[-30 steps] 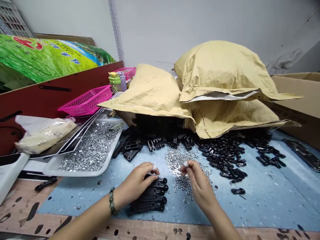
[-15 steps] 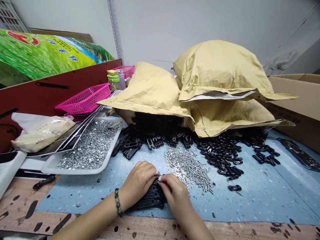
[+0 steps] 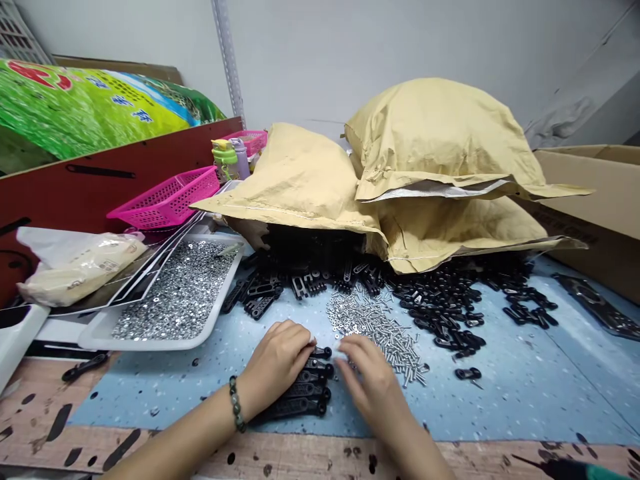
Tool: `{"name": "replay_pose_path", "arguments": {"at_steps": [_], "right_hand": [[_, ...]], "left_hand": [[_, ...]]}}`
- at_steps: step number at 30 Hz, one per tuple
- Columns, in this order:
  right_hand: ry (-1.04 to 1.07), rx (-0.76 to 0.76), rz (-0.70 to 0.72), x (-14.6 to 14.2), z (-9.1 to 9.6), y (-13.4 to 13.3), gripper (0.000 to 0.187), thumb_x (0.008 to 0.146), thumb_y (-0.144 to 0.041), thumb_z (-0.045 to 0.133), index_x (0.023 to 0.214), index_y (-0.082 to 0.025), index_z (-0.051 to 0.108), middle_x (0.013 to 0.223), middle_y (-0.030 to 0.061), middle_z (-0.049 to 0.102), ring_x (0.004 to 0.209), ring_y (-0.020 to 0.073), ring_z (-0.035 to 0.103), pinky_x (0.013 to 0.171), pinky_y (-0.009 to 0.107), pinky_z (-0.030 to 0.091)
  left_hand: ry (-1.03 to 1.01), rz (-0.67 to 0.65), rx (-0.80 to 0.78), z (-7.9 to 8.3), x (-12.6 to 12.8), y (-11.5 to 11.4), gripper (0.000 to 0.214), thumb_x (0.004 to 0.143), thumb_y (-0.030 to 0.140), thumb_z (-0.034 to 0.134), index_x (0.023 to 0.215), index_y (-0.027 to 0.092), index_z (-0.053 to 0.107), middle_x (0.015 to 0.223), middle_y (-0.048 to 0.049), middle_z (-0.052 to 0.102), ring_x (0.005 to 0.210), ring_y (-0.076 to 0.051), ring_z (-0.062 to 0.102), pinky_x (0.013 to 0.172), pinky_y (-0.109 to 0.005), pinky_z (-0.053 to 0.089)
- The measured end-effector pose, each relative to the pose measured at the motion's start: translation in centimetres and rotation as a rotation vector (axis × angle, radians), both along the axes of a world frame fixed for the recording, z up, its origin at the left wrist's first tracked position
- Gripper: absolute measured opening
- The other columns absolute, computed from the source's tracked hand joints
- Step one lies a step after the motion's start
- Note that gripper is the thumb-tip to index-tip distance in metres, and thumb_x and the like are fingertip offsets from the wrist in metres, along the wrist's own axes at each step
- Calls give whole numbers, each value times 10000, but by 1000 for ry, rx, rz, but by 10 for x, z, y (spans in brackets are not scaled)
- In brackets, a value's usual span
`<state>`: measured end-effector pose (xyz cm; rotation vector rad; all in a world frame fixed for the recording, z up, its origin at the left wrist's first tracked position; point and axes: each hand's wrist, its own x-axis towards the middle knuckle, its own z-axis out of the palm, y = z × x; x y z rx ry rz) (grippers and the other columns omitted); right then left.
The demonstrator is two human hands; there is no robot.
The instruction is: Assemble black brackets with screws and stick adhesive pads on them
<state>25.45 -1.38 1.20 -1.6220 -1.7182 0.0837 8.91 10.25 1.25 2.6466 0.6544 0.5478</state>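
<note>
My left hand (image 3: 277, 363) lies over a row of black plastic strips (image 3: 306, 390) on the blue mat, its fingers curled down on their left ends. A bead bracelet (image 3: 235, 404) is on that wrist. My right hand (image 3: 367, 380) is just right of the strips, beside a pile of small silver screws and washers (image 3: 375, 327). It is blurred by motion, with the fingers bent near the top strip's end. I cannot see whether it holds anything.
A white tray of silver washers (image 3: 173, 300) sits at left, pink baskets (image 3: 167, 197) behind it. Tan paper sacks (image 3: 440, 173) spill black plastic parts (image 3: 445, 303) across the mat. A cardboard box (image 3: 600, 200) stands at right, a plastic bag (image 3: 75, 263) at far left.
My right hand went from the screw pile to the strips, met my left hand there, and has now drawn back a little to the right. My left hand stayed on the strips.
</note>
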Motion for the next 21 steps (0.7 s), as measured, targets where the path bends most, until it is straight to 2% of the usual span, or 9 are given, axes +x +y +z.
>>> {"name": "replay_pose_path", "arguments": {"at_steps": [4, 7, 9, 11, 13, 16, 18, 21], "right_hand": [[-115, -32, -282, 50, -5, -3, 175, 920, -203, 440, 1028, -174, 575, 1020, 113, 601, 947, 250, 548, 798, 388, 467], [-219, -164, -420, 79, -16, 0, 207, 872, -175, 465, 1013, -164, 617, 1024, 130, 625, 907, 284, 547, 787, 423, 447], [-235, -214, -430, 88, -22, 4, 202, 847, -156, 479, 965, -175, 641, 968, 119, 640, 869, 276, 556, 769, 404, 446], [-230, -214, -412, 91, -24, 7, 194, 843, -143, 471, 897, -188, 652, 885, 97, 641, 832, 254, 566, 748, 372, 448], [-224, -205, -397, 92, -24, 8, 206, 857, -153, 457, 856, -198, 658, 840, 80, 641, 807, 238, 571, 746, 359, 449], [-195, -176, -389, 94, -22, 3, 242, 890, -218, 443, 831, -193, 677, 823, 81, 642, 792, 234, 581, 758, 369, 457], [-154, -149, -396, 97, -21, -3, 296, 916, -268, 407, 868, -175, 684, 826, 89, 633, 774, 224, 593, 731, 358, 476], [-80, -112, -395, 97, -17, -13, 358, 947, -312, 353, 954, -157, 676, 857, 89, 636, 771, 194, 621, 699, 314, 503]], "left_hand": [[18, -65, 19, 8, -5, 0, 145, 921, 152, 475, 831, 190, 582, 852, -25, 596, 824, -203, 527, 751, -347, 423], [-12, -61, 12, 25, 1, 4, 176, 915, 154, 481, 1063, 196, 566, 1041, -63, 580, 951, -227, 524, 820, -378, 429], [-4, -79, 24, 36, 19, 7, 242, 920, 159, 472, 1154, 187, 526, 1087, -79, 572, 996, -236, 515, 843, -387, 430], [70, -143, 47, 41, 49, 8, 205, 918, 166, 484, 1109, 190, 554, 1046, -69, 597, 976, -235, 526, 833, -381, 434], [103, -188, 58, 38, 86, 9, 128, 887, 189, 548, 1002, 199, 604, 960, -52, 620, 932, -241, 543, 807, -377, 437], [129, -221, 59, 24, 134, 9, 48, 810, 188, 650, 857, 183, 641, 892, -64, 629, 910, -265, 553, 782, -386, 431], [130, -229, 44, 14, 153, 9, 42, 793, 146, 656, 765, 174, 646, 838, -65, 626, 885, -262, 560, 783, -387, 424], [92, -219, -11, 7, 163, 8, 109, 819, 122, 616, 729, 174, 651, 828, -65, 623, 891, -260, 557, 795, -393, 421]]}}
